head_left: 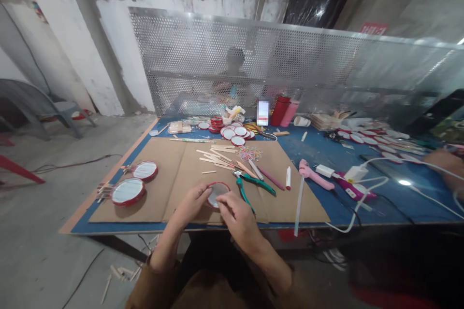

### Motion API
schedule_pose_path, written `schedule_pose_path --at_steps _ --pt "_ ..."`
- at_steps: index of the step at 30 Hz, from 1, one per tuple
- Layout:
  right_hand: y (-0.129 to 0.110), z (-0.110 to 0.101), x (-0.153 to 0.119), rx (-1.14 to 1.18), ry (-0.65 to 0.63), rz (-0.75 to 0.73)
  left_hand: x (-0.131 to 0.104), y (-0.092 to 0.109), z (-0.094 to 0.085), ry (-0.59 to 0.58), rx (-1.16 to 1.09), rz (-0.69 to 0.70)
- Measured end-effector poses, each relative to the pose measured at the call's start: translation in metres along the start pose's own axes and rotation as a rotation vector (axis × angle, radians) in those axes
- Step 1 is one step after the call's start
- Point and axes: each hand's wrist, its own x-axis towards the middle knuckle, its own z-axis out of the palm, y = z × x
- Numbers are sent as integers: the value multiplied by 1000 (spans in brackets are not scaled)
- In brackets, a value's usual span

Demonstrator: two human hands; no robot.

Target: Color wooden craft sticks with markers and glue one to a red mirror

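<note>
Near the front of the cardboard sheet, my left hand (191,203) is closed on the left edge of a round white-faced disc with a red rim (215,192). From the lower right, my right hand (237,216) is closed too, its thumb and fingertips bent together at the disc's near edge. Whether anything small is between those fingertips is hidden. Just beyond the disc lie green-handled pliers (266,184), several wooden sticks (217,155) and a pile of coloured bits (249,153). To the left rest two red-rimmed drum-like pieces (127,191) with sticks attached.
On the right of the blue table (290,147) lie a pink glue gun (317,176), a purple power strip (353,188) and white cables. More red-rimmed discs (237,141) are stacked behind the cardboard (155,212). A red bottle (280,111) stands before the perforated metal screen (188,48).
</note>
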Motion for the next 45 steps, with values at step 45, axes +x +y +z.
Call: schedule_pose_path --at_steps 45 --pt "146 -112 135 -987 -273 411 -1 -5 7 116 -160 30"
